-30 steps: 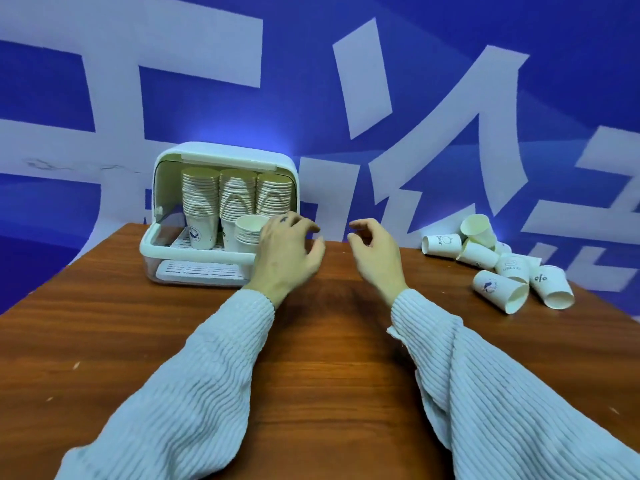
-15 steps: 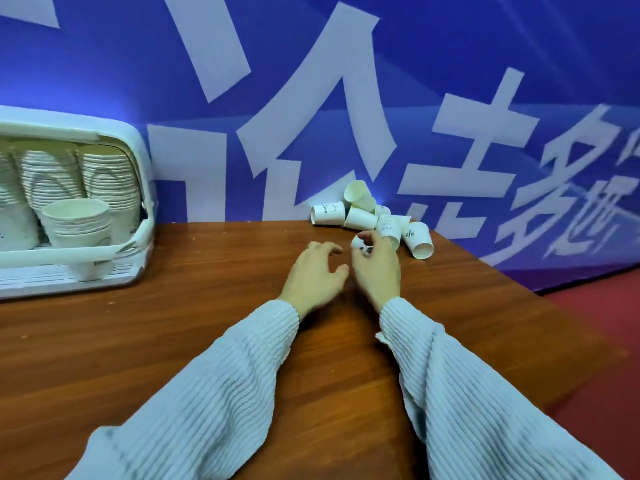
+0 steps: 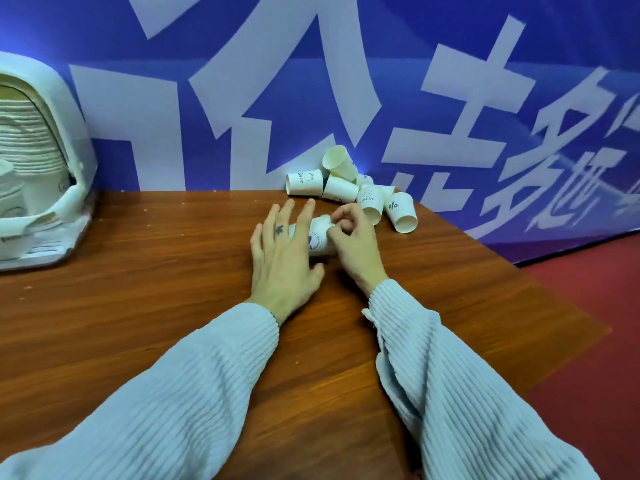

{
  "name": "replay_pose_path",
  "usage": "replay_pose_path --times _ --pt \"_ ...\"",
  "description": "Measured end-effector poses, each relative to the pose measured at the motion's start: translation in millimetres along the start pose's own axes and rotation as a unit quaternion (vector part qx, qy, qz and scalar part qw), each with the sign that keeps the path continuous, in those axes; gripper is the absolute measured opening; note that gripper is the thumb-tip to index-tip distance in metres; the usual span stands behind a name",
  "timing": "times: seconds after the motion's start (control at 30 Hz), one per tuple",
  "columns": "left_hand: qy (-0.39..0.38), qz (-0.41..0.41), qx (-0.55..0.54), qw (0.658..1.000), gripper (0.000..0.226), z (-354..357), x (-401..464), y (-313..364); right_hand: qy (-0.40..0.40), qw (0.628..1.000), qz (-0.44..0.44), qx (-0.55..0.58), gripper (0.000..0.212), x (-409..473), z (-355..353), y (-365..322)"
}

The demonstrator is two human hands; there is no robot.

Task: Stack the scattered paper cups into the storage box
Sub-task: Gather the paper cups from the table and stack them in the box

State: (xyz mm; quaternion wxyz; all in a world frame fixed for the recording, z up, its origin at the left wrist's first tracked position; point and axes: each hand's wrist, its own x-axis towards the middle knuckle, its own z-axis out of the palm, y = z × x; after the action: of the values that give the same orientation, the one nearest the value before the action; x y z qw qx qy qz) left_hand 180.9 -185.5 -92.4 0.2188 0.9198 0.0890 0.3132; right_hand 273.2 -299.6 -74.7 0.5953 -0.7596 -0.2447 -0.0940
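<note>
A white paper cup (image 3: 318, 237) with a blue print lies on its side on the wooden table (image 3: 156, 289), between my hands. My right hand (image 3: 353, 244) pinches its right end with curled fingers. My left hand (image 3: 282, 261) rests on its left part, fingers straight and spread across it, thumb at its near side. Just behind, several more cups (image 3: 349, 188) lie scattered in a pile against the wall. The white storage box (image 3: 78, 188) stands open at the far left, cut off by the frame edge, with tall stacks of cups (image 3: 31, 143) inside.
A blue banner with large white characters (image 3: 311, 81) runs along the table's back edge. The table's right corner (image 3: 588, 327) ends above a red floor (image 3: 595, 375). Bare wood lies between the box and my hands.
My view swung right from the box to the pile. Both hands moved from the box to the scattered cups, and the right hand took hold of one cup, with the left now on it.
</note>
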Motion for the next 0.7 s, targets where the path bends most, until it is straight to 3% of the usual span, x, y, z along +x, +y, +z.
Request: replay_pose_path --times 0.1,0.2,0.3,0.43,0.57,0.7 --pt "0.018 0.017 0.09 0.996 0.087 0 0 -8 -0.04 0.999 -0.026 -0.001 0.007 -3 9 -8" --pt "0.024 -0.01 0.046 0.999 0.073 1 0 -9 0.079 0.996 -0.023 -0.045 0.019 17 6 2" --pt "0.01 -0.023 -0.053 0.998 0.074 -1 -1 -6 0.157 0.96 0.013 -0.231 0.043 49 -7 29" --pt "-0.007 0.002 -0.056 0.998 0.074 1 1 -6 0.132 0.899 0.015 -0.418 0.064 85 -9 59" --pt "-0.016 0.039 -0.034 0.999 0.075 6 3 -8 0.101 0.883 0.046 -0.456 0.07 116 -3 75" --pt "-0.012 -0.006 -0.068 0.998 0.077 6 6 -10 0.105 0.891 0.061 -0.438 0.063 123 -4 81"
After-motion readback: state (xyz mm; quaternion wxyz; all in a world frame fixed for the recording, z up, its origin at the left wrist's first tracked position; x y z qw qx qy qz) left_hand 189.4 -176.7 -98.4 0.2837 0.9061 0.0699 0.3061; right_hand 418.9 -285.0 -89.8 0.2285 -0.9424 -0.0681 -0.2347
